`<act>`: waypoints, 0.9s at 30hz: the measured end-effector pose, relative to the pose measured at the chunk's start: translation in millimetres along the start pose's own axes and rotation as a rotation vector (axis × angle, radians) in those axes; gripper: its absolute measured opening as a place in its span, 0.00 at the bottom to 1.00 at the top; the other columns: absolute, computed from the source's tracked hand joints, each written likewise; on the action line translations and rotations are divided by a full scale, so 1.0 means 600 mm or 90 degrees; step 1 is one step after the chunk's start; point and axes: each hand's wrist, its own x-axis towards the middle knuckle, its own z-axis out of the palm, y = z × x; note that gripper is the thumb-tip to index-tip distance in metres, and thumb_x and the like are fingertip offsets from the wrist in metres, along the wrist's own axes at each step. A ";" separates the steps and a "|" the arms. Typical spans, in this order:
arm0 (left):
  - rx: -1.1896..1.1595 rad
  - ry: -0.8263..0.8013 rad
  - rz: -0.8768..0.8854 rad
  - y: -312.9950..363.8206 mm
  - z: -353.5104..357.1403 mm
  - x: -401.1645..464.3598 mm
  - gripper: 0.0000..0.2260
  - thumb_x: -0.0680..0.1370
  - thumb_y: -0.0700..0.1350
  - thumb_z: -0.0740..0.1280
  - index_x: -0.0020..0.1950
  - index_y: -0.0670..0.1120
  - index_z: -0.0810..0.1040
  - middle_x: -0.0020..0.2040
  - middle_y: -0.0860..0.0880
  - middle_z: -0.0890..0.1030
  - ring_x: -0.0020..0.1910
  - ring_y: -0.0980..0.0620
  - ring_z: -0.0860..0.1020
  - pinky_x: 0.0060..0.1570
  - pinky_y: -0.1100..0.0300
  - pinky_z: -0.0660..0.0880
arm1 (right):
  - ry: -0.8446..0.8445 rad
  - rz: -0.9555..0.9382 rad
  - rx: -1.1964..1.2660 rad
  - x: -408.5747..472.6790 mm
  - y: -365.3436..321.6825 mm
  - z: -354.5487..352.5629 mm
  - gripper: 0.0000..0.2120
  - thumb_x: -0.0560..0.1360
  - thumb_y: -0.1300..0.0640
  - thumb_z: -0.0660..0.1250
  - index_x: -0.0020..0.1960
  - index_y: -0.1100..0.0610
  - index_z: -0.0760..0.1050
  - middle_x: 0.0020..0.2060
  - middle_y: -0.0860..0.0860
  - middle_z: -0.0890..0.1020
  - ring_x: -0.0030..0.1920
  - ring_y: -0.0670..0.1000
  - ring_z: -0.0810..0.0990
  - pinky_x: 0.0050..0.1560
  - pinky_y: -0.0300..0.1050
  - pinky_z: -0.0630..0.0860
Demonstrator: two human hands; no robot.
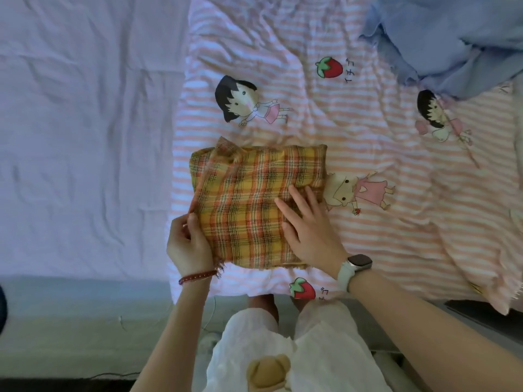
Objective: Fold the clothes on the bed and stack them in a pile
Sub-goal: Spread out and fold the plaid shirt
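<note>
Your left hand [189, 244] sits at about seven o'clock from the frame's centre, fingers curled inward with the thumb closed against them, pinching; its forearm runs down toward six o'clock and its wrist carries a red bracelet [197, 276]. Your right hand [310, 226] lies just right of centre, palm down, fingers straight and spread, pointing to eleven o'clock. Its wrist wears a white watch [353, 268], and the forearm stretches away toward four o'clock.

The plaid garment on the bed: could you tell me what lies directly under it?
The plaid garment lies on a pink striped blanket with cartoon prints. The right hand presses it flat; the left hand grips its edge. Anything beneath the garment is covered.
</note>
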 end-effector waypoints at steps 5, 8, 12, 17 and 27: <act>0.027 -0.211 -0.087 -0.007 -0.004 0.058 0.10 0.77 0.48 0.64 0.49 0.42 0.79 0.45 0.44 0.81 0.45 0.47 0.77 0.46 0.55 0.74 | 0.130 0.018 -0.051 0.000 -0.001 -0.009 0.20 0.74 0.52 0.55 0.61 0.55 0.76 0.66 0.57 0.73 0.65 0.63 0.70 0.58 0.64 0.68; 0.005 -0.244 -0.040 0.049 0.034 0.111 0.17 0.73 0.59 0.64 0.42 0.44 0.78 0.36 0.52 0.77 0.38 0.53 0.75 0.41 0.57 0.74 | 0.211 0.007 -0.040 0.006 0.003 -0.018 0.19 0.73 0.53 0.55 0.57 0.55 0.79 0.61 0.57 0.76 0.63 0.61 0.72 0.59 0.62 0.67; 0.133 -0.272 0.019 0.117 0.106 0.157 0.17 0.76 0.55 0.64 0.32 0.47 0.74 0.28 0.55 0.72 0.30 0.58 0.69 0.32 0.63 0.65 | 0.238 0.030 -0.015 0.028 0.003 -0.033 0.20 0.75 0.55 0.53 0.62 0.57 0.76 0.65 0.58 0.73 0.67 0.62 0.68 0.66 0.68 0.60; -0.007 -0.057 0.177 0.122 0.101 0.136 0.10 0.79 0.47 0.61 0.42 0.43 0.73 0.32 0.58 0.71 0.33 0.67 0.72 0.32 0.76 0.64 | 0.150 0.070 0.032 0.071 0.015 -0.032 0.24 0.80 0.54 0.51 0.75 0.52 0.55 0.75 0.55 0.50 0.75 0.59 0.45 0.72 0.66 0.47; 0.075 0.134 0.089 0.081 0.051 0.194 0.10 0.79 0.44 0.55 0.52 0.39 0.70 0.44 0.47 0.74 0.48 0.43 0.73 0.44 0.60 0.64 | 0.097 0.161 -0.084 0.090 0.021 0.005 0.24 0.80 0.48 0.45 0.72 0.43 0.37 0.72 0.53 0.36 0.75 0.60 0.41 0.69 0.67 0.41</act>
